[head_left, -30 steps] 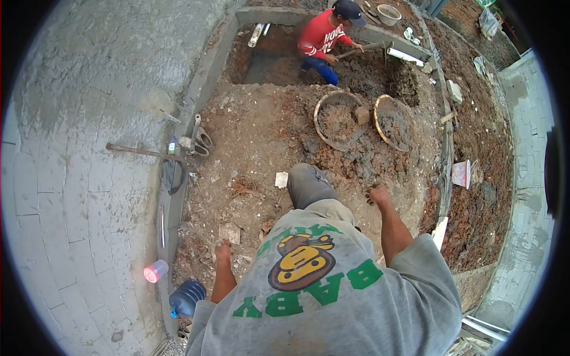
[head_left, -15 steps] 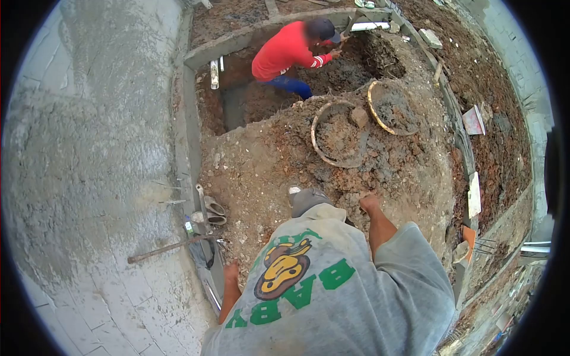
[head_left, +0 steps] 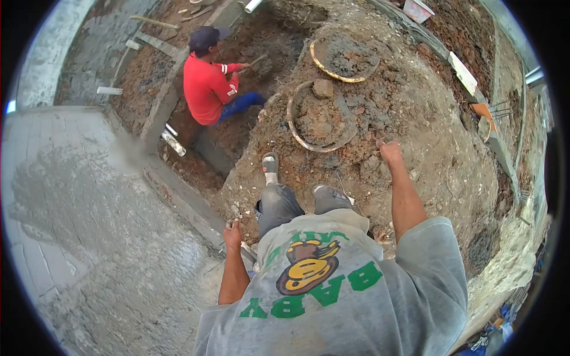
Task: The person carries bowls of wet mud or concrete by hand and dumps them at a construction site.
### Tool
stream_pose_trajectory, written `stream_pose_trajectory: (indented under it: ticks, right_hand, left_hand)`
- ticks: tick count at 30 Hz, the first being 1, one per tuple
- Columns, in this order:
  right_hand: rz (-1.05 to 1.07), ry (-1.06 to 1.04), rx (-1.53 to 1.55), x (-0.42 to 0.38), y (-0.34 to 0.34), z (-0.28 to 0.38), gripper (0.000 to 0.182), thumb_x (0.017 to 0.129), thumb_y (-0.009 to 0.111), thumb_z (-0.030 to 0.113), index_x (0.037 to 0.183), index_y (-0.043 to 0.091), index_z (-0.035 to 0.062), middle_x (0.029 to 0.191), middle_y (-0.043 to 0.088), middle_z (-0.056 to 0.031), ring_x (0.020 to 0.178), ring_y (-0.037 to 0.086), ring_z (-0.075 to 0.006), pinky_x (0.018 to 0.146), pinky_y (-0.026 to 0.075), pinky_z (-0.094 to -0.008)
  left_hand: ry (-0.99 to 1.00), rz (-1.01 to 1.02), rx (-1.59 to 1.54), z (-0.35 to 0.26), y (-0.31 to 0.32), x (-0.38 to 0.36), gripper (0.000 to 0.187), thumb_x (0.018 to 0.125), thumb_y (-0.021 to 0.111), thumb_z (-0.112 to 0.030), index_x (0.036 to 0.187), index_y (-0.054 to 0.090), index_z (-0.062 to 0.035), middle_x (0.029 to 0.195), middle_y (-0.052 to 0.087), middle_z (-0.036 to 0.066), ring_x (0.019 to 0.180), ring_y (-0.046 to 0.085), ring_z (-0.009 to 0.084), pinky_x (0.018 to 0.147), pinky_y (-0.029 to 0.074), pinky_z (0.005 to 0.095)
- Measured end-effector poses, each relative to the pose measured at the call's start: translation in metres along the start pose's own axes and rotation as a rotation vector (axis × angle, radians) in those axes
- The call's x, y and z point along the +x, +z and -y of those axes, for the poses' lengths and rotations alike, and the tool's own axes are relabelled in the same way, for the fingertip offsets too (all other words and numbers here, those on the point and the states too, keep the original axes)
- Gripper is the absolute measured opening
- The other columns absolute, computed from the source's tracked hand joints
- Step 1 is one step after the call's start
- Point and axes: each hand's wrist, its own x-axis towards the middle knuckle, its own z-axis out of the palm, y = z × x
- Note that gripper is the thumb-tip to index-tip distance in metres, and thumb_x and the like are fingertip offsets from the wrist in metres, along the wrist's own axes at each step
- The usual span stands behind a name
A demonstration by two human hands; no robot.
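Observation:
My left hand (head_left: 232,235) hangs beside my left thigh, near the edge of a low concrete wall. Its fingers are loosely bent and a little apart, with nothing visible in them. My right hand (head_left: 390,153) is stretched forward over the soil, right of the nearer tub; its fingers are slightly spread and I see nothing held. That nearer round tub (head_left: 293,121) has a yellowish rim, brown soil inside and a clod (head_left: 323,88) at its far side. Just beyond it, a second tub (head_left: 314,56) holds dark wet soil.
A person in a red shirt (head_left: 205,89) crouches in a dug trench at left, grasping a handle (head_left: 259,60). The low concrete wall (head_left: 184,199) borders wet grey cement paving (head_left: 107,207). White pipes (head_left: 173,143) stick out by the trench. A bucket (head_left: 418,10) lies far right.
My view has turned right and moved forward, so the tubs sit closer. My right arm reaches further out. The person in red has lowered the handle and appears further left.

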Motion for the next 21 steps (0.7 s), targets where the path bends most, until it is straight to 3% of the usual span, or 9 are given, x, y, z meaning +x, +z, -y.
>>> stream_pose_trajectory:
  ticks: [4,5,8,10,12,13,14,20,21]
  right_hand:
    - [-0.109,0.450,0.338,-0.014,0.084,-0.181,0.019,0.081,0.050,0.015,0.079,0.058,-0.0023,0.068,0.060,-0.0125,0.055,0.058,-0.0204,0.046,0.046,-0.0320]
    - [-0.073,0.668,0.730,-0.088,0.034,-0.088,0.018,0.082,0.047,0.014,0.082,0.056,-0.0016,0.067,0.059,-0.0120,0.049,0.055,-0.0198,0.043,0.045,-0.0319]
    - [-0.160,0.934,0.955,-0.141,0.077,-0.095,0.019,0.082,0.043,0.013,0.084,0.055,-0.0012,0.065,0.057,-0.0114,0.048,0.054,-0.0207,0.042,0.045,-0.0341]
    - [-0.211,1.015,0.866,-0.146,0.124,-0.089,0.019,0.081,0.045,0.014,0.084,0.056,-0.0010,0.066,0.058,-0.0118,0.050,0.055,-0.0215,0.043,0.044,-0.0342]
    - [-0.166,0.858,0.552,-0.109,0.269,-0.208,0.019,0.077,0.050,0.016,0.079,0.055,-0.0016,0.065,0.057,-0.0116,0.049,0.055,-0.0198,0.040,0.043,-0.0331]
    - [-0.169,0.865,0.560,-0.105,0.253,-0.147,0.019,0.077,0.050,0.016,0.079,0.055,-0.0016,0.065,0.057,-0.0116,0.049,0.055,-0.0198,0.040,0.043,-0.0331]
    - [-0.030,0.972,0.944,-0.090,0.226,-0.036,0.021,0.078,0.053,0.015,0.087,0.058,-0.0021,0.074,0.061,-0.0128,0.056,0.057,-0.0227,0.049,0.045,-0.0345]
    - [0.027,1.015,0.910,0.041,0.369,0.000,0.059,0.074,0.061,0.028,0.115,0.044,-0.0115,0.116,0.049,-0.0211,0.106,0.048,-0.0314,0.089,0.037,-0.0383]
    - [-0.063,1.052,0.937,0.059,0.373,0.011,0.058,0.074,0.060,0.030,0.110,0.047,-0.0122,0.113,0.051,-0.0232,0.106,0.049,-0.0336,0.087,0.039,-0.0382]
  left_hand:
    - [0.268,0.168,0.458,-0.050,0.018,0.129,0.035,0.081,0.059,-0.028,0.091,0.056,0.0056,0.076,0.059,0.010,0.071,0.056,0.0184,0.068,0.044,0.0319]
    - [0.215,0.251,0.577,-0.067,0.028,0.169,0.040,0.078,0.060,-0.030,0.096,0.056,0.0055,0.085,0.062,0.017,0.080,0.059,0.0260,0.075,0.044,0.0362]
    - [0.448,0.425,0.910,-0.174,0.094,0.216,0.037,0.078,0.059,-0.029,0.099,0.057,0.0006,0.092,0.061,0.019,0.088,0.059,0.0298,0.079,0.044,0.0363]
    - [0.617,0.511,0.964,-0.226,0.143,0.240,0.034,0.078,0.058,-0.028,0.102,0.057,-0.0043,0.099,0.059,0.020,0.094,0.056,0.0324,0.080,0.043,0.0361]
    - [0.627,0.545,0.865,-0.260,0.193,0.260,0.033,0.078,0.056,-0.027,0.104,0.057,-0.0062,0.101,0.059,0.019,0.096,0.056,0.0308,0.081,0.043,0.0360]
    - [0.634,0.550,0.872,-0.271,0.216,0.265,0.033,0.078,0.056,-0.027,0.104,0.057,-0.0062,0.101,0.059,0.019,0.096,0.056,0.0308,0.081,0.043,0.0360]
    - [0.662,0.574,0.836,-0.276,0.238,0.267,0.034,0.079,0.056,-0.027,0.106,0.056,-0.0054,0.102,0.058,0.019,0.096,0.056,0.0309,0.081,0.043,0.0360]
    - [0.587,0.600,0.911,-0.214,0.368,0.310,0.041,0.080,0.055,-0.025,0.112,0.052,-0.0003,0.106,0.057,0.018,0.097,0.055,0.0311,0.084,0.042,0.0377]
    - [0.663,0.585,0.874,-0.201,0.391,0.320,0.039,0.079,0.056,-0.024,0.111,0.052,-0.0010,0.105,0.057,0.018,0.098,0.054,0.0314,0.085,0.041,0.0383]
